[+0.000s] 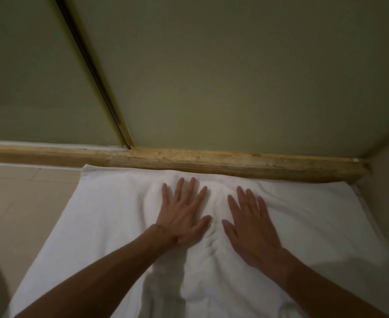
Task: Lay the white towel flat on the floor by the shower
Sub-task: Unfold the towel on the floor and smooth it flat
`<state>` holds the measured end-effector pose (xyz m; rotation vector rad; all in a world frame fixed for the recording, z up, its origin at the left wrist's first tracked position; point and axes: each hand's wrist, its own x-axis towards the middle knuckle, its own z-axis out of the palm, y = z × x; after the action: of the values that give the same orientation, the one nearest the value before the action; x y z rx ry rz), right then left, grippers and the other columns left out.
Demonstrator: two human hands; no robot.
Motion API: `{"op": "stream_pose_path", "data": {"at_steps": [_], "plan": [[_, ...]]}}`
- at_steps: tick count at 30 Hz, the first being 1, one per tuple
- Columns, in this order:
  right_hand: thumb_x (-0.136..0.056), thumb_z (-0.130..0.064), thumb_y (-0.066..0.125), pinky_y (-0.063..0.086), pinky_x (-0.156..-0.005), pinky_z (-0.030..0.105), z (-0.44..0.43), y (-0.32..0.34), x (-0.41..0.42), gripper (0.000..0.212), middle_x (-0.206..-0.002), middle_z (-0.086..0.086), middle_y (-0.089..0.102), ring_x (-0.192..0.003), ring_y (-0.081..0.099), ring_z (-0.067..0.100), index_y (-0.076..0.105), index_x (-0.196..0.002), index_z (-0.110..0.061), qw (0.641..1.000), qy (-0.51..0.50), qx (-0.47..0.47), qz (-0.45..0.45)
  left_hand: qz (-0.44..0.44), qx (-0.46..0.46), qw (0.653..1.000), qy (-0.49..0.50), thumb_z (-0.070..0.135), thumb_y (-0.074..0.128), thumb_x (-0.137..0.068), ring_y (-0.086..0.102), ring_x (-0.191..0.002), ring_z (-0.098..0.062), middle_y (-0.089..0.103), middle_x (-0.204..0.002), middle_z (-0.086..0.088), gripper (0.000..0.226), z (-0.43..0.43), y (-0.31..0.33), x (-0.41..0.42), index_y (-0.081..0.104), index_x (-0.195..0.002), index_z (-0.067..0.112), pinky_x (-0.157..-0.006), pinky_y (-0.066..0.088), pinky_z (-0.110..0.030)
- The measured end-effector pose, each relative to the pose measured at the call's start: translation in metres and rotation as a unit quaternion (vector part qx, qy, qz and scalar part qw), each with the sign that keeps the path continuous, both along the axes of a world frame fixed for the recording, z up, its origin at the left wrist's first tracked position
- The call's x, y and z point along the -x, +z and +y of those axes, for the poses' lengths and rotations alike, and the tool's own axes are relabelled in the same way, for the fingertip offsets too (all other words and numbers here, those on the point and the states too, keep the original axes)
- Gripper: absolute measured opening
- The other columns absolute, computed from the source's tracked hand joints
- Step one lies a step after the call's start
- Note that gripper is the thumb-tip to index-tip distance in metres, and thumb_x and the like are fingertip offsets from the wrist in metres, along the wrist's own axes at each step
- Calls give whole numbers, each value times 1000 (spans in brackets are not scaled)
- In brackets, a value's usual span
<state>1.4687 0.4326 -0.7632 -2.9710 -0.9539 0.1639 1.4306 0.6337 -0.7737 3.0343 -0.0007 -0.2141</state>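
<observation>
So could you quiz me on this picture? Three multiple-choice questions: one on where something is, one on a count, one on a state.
1. Where does the far edge of the white towel lie?
A) against the stone curb
B) draped over a chair
C) hung on a hook

2. How many hands lie on the towel?
A) none
B) one
C) two

3. How is the cloth between the hands?
A) wrinkled
B) perfectly smooth
C) rolled into a tube

Answers:
1 A: the edge runs along the foot of the curb.
2 C: the left hand and the right hand both rest flat on it, fingers spread.
3 A: creases bunch up between the two hands.
</observation>
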Motion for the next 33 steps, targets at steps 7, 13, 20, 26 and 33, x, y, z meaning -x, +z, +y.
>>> {"op": "stream_pose_path", "data": {"at_steps": [7,13,20,26,33], "plan": [[-95,-54,5,-8,-118,44,-14,-7,-19,67,-159,9,-17,-146,-15,26,-9,-151,-21,998,-46,21,38,45,-5,999,-19,74,1,-84,-27,-142,-29,-26,-157,-1,76,-12,-2,-9,-18,-148,37,-110,-18,-61],[-101,-37,16,-12,-116,37,18,-5,-12,59,-158,10,-16,-145,-17,23,-9,-149,-13,999,24,-17,18,7,32,998,-55,59,-4,-92,-28,-143,-23,-23,-158,-2,66,-34,1,-9,-19,-148,29,-115,-15,-52],[-97,-48,6,-7,-119,43,20,-19,-24,64,-160,6,-14,-146,-15,21,-9,-151,-17,1000,28,3,13,3,4,1000,-29,59,4,-94,-24,-144,-25,-15,-160,-1,63,-24,-11,-24,-9,-151,34,-114,-13,-58],[-89,-61,4,-5,-118,43,2,-27,-39,74,-161,4,-8,-147,-9,20,-1,-152,-22,1000,-23,-10,0,-18,-10,1000,6,73,5,-86,-21,-145,-27,-16,-160,1,72,2,-18,-24,-8,-150,41,-109,-17,-64],[-88,-62,1,-1,-119,43,-45,-26,-52,75,-161,2,-6,-147,-6,20,1,-152,-23,996,-94,4,-1,-33,-1,998,62,79,-2,-83,-21,-145,-22,-19,-159,3,75,28,-20,-10,-9,-149,43,-105,-20,-66]]}}
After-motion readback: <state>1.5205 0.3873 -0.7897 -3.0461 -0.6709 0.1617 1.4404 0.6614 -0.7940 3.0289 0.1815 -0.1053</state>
